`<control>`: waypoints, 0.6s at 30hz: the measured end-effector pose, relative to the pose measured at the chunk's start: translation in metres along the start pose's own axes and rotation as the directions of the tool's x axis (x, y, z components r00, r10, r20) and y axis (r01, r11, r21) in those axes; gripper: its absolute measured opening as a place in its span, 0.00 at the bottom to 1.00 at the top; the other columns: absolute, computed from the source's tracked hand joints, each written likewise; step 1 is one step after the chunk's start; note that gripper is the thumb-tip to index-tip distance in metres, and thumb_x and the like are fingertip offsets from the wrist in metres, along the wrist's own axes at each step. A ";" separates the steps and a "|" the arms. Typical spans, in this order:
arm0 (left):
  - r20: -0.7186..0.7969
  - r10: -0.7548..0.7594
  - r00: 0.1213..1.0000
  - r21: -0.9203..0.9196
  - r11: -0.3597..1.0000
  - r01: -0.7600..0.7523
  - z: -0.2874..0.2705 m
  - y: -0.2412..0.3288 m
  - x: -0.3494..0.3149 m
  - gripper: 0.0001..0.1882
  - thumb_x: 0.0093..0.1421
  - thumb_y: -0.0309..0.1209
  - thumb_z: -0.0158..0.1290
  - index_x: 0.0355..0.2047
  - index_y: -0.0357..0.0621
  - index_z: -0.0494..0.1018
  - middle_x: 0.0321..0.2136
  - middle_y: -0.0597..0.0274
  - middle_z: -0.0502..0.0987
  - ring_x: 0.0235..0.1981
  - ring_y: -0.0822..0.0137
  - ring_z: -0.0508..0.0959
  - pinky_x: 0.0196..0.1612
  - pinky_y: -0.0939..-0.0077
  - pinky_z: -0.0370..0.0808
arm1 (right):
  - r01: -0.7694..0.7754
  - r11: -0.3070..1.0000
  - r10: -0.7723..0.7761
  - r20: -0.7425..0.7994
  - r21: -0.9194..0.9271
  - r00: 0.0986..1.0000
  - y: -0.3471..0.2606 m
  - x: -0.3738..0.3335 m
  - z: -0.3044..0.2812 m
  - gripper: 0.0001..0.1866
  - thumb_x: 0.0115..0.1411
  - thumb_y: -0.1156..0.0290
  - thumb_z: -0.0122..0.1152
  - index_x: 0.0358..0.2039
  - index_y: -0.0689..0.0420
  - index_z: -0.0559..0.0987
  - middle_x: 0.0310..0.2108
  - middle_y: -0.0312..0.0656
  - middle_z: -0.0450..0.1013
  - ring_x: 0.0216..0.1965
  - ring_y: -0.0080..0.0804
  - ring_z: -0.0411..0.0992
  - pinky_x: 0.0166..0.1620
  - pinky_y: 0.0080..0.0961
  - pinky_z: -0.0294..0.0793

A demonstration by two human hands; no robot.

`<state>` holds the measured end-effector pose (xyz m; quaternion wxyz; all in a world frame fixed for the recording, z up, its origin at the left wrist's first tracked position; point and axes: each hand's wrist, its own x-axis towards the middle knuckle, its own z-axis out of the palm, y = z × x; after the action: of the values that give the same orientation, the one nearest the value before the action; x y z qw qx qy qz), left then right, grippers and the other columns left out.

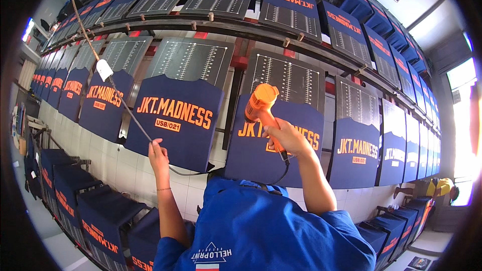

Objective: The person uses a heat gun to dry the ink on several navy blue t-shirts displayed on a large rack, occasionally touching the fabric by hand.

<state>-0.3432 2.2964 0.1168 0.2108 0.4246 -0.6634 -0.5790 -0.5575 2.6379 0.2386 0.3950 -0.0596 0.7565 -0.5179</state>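
Observation:
My right hand (291, 138) is wrapped round the handle of an orange heat gun (262, 101). The heat gun is over a navy T-shirt (251, 163) with orange lettering, covering part of the print. A dark power cord (139, 126) is pinched in my left hand (158, 151), beside another navy printed T-shirt (170, 143). That cord runs up to a white socket connector (104, 70), which hangs from a brownish cable (80, 20). Below my left hand the cord curves toward my body, and from the heat gun's handle its cord (286, 165) loops down.
Black printing boards (288, 78) marked with white scales carry the shirts in long rows. A dark metal rail (221, 22) with pegs runs behind them. More shirts on boards (103, 228) stand behind me. At the far right a person in yellow (442, 187) bends near the boards.

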 end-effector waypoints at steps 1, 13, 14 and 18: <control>-0.051 -0.018 0.999 0.012 1.000 0.019 -0.003 -0.009 0.008 0.21 0.75 0.47 0.37 0.43 0.45 0.73 0.16 0.72 0.63 0.14 0.81 0.60 0.16 0.85 0.56 | -0.002 1.000 0.003 -0.012 0.013 1.000 0.001 0.002 0.002 0.18 0.65 0.64 0.55 0.47 0.66 0.72 0.36 0.42 0.76 0.27 0.24 0.74 0.32 0.24 0.76; -0.184 0.201 0.962 0.458 0.884 -0.097 0.019 -0.088 0.023 0.21 0.74 0.43 0.37 0.45 0.37 0.72 0.30 0.49 0.77 0.31 0.51 0.78 0.37 0.56 0.74 | -0.025 0.998 0.022 0.060 0.050 0.998 0.017 0.003 0.000 0.18 0.65 0.61 0.57 0.45 0.64 0.71 0.33 0.40 0.74 0.26 0.24 0.74 0.30 0.25 0.77; -0.204 0.233 0.951 0.523 0.847 -0.096 0.023 -0.090 0.021 0.21 0.74 0.43 0.36 0.45 0.38 0.72 0.32 0.48 0.78 0.33 0.49 0.79 0.37 0.55 0.74 | -0.060 0.998 0.058 0.073 0.020 0.996 0.017 -0.001 0.001 0.18 0.65 0.62 0.57 0.46 0.64 0.71 0.34 0.40 0.74 0.26 0.23 0.74 0.30 0.24 0.77; -0.289 0.286 0.914 0.677 0.736 -0.016 0.034 -0.091 0.022 0.19 0.74 0.43 0.37 0.43 0.43 0.71 0.36 0.48 0.80 0.37 0.43 0.80 0.37 0.48 0.74 | -0.155 0.987 0.160 0.119 -0.050 0.980 0.006 -0.015 0.005 0.18 0.66 0.64 0.56 0.49 0.64 0.71 0.35 0.40 0.75 0.27 0.22 0.73 0.32 0.23 0.78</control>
<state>-0.3524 2.3019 0.0176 0.2162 0.5174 -0.8048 -0.1946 -0.5422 2.6443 0.2408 0.4790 -0.0390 0.7435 -0.4651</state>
